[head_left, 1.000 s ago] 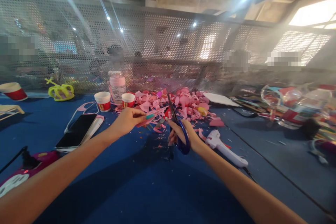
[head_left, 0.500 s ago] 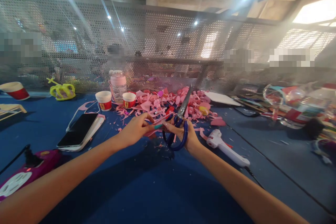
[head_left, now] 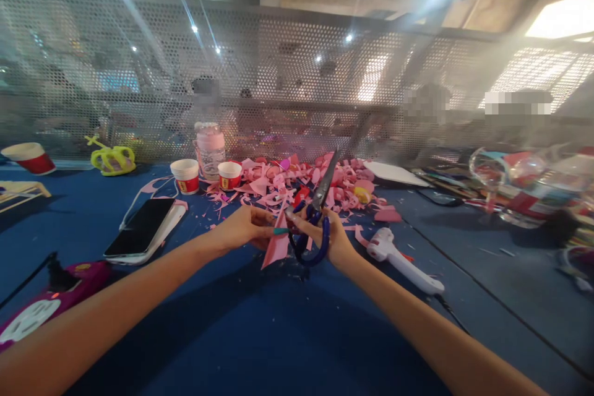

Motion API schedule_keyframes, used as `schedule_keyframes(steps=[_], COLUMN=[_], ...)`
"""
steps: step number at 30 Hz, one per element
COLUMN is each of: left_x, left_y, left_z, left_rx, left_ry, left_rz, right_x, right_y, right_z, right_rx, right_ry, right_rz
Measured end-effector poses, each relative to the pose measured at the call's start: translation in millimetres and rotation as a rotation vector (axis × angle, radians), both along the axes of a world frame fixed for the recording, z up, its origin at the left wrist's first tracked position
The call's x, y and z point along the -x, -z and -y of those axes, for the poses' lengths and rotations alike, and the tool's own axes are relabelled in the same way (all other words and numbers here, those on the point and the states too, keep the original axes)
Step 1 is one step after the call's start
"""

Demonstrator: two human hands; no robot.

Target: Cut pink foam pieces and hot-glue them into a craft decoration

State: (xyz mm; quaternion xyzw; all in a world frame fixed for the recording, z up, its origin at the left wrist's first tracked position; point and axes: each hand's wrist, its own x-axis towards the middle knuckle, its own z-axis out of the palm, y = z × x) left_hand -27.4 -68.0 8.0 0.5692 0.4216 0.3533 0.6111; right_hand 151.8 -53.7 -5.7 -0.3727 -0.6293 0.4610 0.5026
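My left hand (head_left: 248, 227) pinches a folded pink piece of paper or thin foam (head_left: 277, 249), which hangs at a slant in front of the scrap pile. Scissors (head_left: 327, 180) with blue handles are in my right hand (head_left: 338, 238), blades pointing up and away from me. The thumb and fingertips of my right hand also come close to the upper end of the pink piece; whether they touch it I cannot tell. Behind both hands lies a heap of pink scraps (head_left: 260, 185) with a few red and yellow bits.
On the left are paper cups (head_left: 184, 178), a phone (head_left: 142, 227), a pink-capped bottle (head_left: 212, 158), a yellow crown-shaped item (head_left: 114, 161) and a purple power strip (head_left: 83, 273). A white glue gun (head_left: 408, 266) with its cord lies right. A perforated metal screen (head_left: 297, 74) stands behind.
The pink piece has turned from nearly flat to a steep slant, so its face now shows below my fingers. My right hand keeps hold of the scissors in about the same place.
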Motion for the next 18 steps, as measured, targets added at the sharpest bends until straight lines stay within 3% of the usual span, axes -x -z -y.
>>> schedule_keyframes(steps=[8,14,18], left_x=[11.8,17.5,16.4], left_y=[-14.8,-29.9,-35.1], left_z=[-12.7,-11.6,-8.0], left_rx=[-0.262,-0.301,-0.306], left_ry=[-0.448,-0.527,-0.553], left_rz=[0.426,0.613,0.649], right_x=[-0.2,0.8,-3.0], right_y=[-16.2,-13.2,-9.1], right_z=[9.9,17.2,16.2], right_rx=[0.177,0.005,-0.151], right_ry=[-0.055,-0.112,-0.070], right_rz=[-0.098,0.001,0.081])
